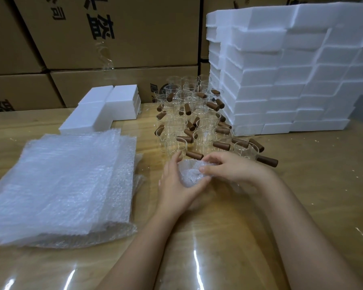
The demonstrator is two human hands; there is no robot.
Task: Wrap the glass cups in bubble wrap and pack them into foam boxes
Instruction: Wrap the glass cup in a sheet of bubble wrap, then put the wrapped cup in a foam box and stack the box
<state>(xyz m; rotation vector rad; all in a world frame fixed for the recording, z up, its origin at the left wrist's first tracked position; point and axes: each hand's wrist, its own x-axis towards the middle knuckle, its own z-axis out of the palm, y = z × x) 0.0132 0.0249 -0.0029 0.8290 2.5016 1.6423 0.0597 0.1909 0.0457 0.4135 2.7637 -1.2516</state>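
A glass cup wrapped in bubble wrap point(190, 174) sits between both hands at the table's centre. My left hand point(176, 185) cups it from the left and below. My right hand point(228, 167) pinches the wrap at its top from the right. The cup itself is mostly hidden by wrap and fingers. Behind the hands stand several clear glass cups point(193, 122) with brown wooden handles, packed close together. A thick stack of bubble wrap sheets point(65, 185) lies flat to the left. A tall stack of white foam boxes point(281, 80) rises at the right rear.
Two more foam boxes point(105, 109) lie at the back left, behind the bubble wrap. Cardboard cartons point(113, 38) form a wall along the back. The wooden table point(239, 237) has a glossy transparent cover.
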